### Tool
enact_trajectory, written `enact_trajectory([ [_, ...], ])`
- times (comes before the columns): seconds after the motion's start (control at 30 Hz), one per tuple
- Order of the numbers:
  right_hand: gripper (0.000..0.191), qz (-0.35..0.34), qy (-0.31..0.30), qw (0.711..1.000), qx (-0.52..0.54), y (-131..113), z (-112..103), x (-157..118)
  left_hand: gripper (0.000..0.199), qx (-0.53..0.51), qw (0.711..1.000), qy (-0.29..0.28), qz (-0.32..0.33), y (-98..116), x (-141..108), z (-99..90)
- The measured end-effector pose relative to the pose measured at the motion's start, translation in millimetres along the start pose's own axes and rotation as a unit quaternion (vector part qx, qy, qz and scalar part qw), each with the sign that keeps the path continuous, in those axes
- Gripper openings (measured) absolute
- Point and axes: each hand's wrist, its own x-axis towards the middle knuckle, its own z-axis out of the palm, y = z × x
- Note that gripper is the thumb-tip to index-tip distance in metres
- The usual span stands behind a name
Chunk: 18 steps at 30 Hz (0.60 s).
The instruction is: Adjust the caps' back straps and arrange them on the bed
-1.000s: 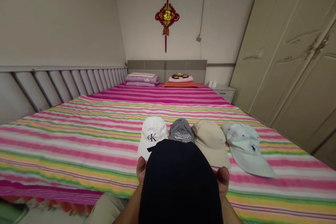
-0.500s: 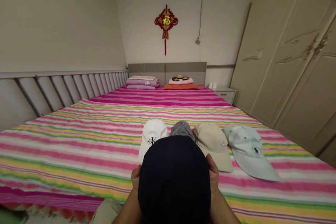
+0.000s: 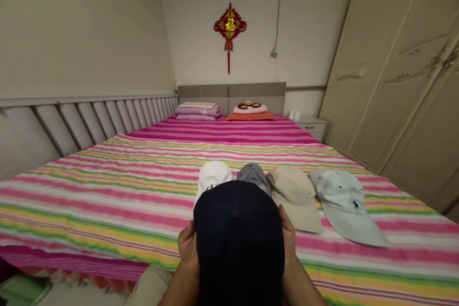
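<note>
A dark navy cap (image 3: 238, 239) is held up close in front of me, its rounded crown facing the camera. My left hand (image 3: 188, 245) grips its left side and my right hand (image 3: 289, 234) its right side; most of the fingers are hidden behind or beneath the cap. Beyond it, a row of caps lies on the bed: a white cap (image 3: 214, 173) with dark lettering, a grey cap (image 3: 253, 173), a beige cap (image 3: 293, 191) and a pale blue-green cap (image 3: 342, 205). The navy cap covers parts of the white and grey ones.
The bed's striped cover (image 3: 107, 191) spreads around the caps. Folded purple bedding (image 3: 198, 111) and a pink-and-orange stack (image 3: 250, 114) sit by the headboard (image 3: 211, 93). A metal railing (image 3: 118, 117) runs along the left; a nightstand (image 3: 311, 126) and wardrobe (image 3: 387, 86) stand right.
The navy cap has tilted a little in my hands, and more of the grey cap shows behind it. The whole scene has shifted slightly right in view.
</note>
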Motion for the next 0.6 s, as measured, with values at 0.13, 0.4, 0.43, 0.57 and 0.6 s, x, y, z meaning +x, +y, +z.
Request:
enact_trajectory([
  [0.13,0.034,-0.006,0.015,1.0,0.02,4,-6,5,0.027,-0.063,0.988,-0.139,0.013,4,-4,6.1],
  [0.4,0.026,-0.036,0.009,0.999,-0.026,0,-1,5,0.038,-0.088,0.982,-0.14,-0.089,-21,-22,10.7],
  [0.43,0.025,-0.033,0.008,0.999,-0.023,0,-1,4,0.037,-0.086,0.983,-0.135,-0.094,-25,-27,8.4],
  [0.57,0.023,-0.007,0.007,1.0,0.017,-1,-3,3,0.031,-0.05,0.993,-0.054,-0.092,-37,-48,-0.5],
  [0.6,0.022,0.001,0.006,1.0,0.03,0,-4,3,0.029,-0.039,0.996,-0.02,-0.079,-40,-52,-1.9],
])
